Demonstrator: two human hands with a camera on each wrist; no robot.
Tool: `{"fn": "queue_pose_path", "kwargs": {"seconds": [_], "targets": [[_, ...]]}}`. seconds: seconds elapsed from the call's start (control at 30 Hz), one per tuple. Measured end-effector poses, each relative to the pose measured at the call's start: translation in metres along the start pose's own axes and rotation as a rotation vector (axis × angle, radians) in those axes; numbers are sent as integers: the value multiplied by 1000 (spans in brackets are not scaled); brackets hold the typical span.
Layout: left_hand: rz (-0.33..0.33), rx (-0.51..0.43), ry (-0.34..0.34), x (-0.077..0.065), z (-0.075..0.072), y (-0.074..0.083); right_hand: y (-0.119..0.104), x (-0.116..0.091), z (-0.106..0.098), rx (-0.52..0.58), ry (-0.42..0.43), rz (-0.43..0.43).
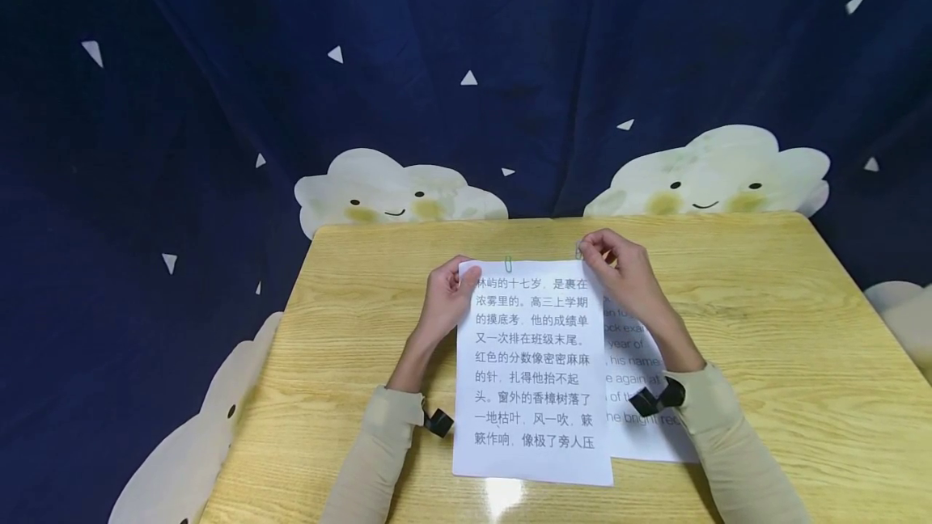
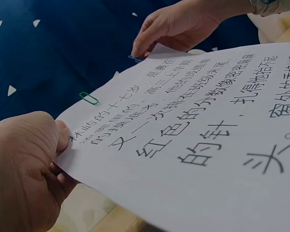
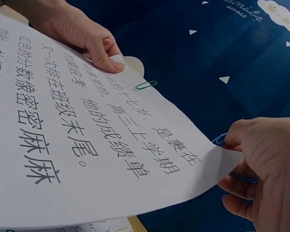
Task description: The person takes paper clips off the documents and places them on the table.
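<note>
My left hand (image 1: pixel 446 297) pinches the top left corner of a white sheet of paper (image 1: pixel 535 463) printed with large Chinese characters, thumb on the printed face. On its top edge sits a green paper clip (image 2: pixel 89 98). At the top right corner, my right hand (image 3: pixel 268 164) pinches a blue paper clip (image 3: pixel 219 139) between thumb and finger, right at the paper's edge. A second bit of blue (image 3: pixel 244 178) shows lower among its fingers. The sheet is held up and tilted in both wrist views.
A second sheet with English text (image 1: pixel 641 427) lies on the wooden table (image 1: pixel 335 362), partly covered by the first sheet and the right arm. Behind the table hangs a dark blue curtain (image 1: pixel 408 39) with white clouds and triangles.
</note>
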State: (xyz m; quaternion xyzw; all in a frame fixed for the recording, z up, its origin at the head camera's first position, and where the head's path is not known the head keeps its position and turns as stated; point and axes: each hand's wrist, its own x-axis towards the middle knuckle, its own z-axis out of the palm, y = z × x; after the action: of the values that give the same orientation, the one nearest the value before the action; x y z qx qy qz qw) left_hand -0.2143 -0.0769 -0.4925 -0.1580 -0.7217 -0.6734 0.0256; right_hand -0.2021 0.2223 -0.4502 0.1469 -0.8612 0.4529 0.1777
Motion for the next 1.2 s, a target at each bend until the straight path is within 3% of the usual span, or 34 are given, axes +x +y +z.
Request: {"fn": "queue_pose_path", "kwargs": {"seconds": [1.2], "targets": [[24, 37, 10, -1, 0, -3, 20, 4, -32, -44, -24, 22]]}}
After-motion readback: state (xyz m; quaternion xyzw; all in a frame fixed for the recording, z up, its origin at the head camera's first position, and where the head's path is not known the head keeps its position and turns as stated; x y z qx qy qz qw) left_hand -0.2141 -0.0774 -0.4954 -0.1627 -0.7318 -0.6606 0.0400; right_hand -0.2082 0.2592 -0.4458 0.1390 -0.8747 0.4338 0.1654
